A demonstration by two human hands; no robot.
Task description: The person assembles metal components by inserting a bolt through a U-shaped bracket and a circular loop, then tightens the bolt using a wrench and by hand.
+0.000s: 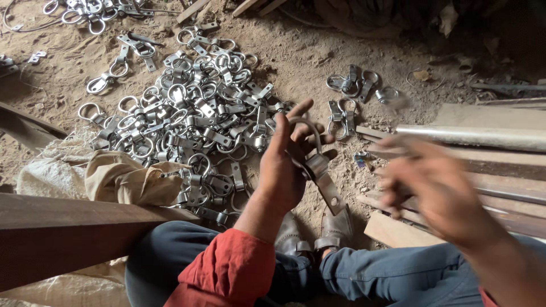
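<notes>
My left hand (284,159) holds up a shiny metal ring-and-plate fitting (319,170), with the ring near my fingertips and the flat holed plate hanging down to the right. My right hand (435,185) is blurred with motion to the right of it, fingers spread and holding nothing. A large heap of the same fittings (193,119) lies on the sandy ground beyond my left hand. A few separate fittings (355,85) lie further right on the dirt.
A dark wooden beam (68,227) crosses the lower left, over cloth sacks (114,176). Wooden planks and a metal pipe (478,136) lie at right. My knees in blue trousers (387,273) and grey shoes (335,227) are below.
</notes>
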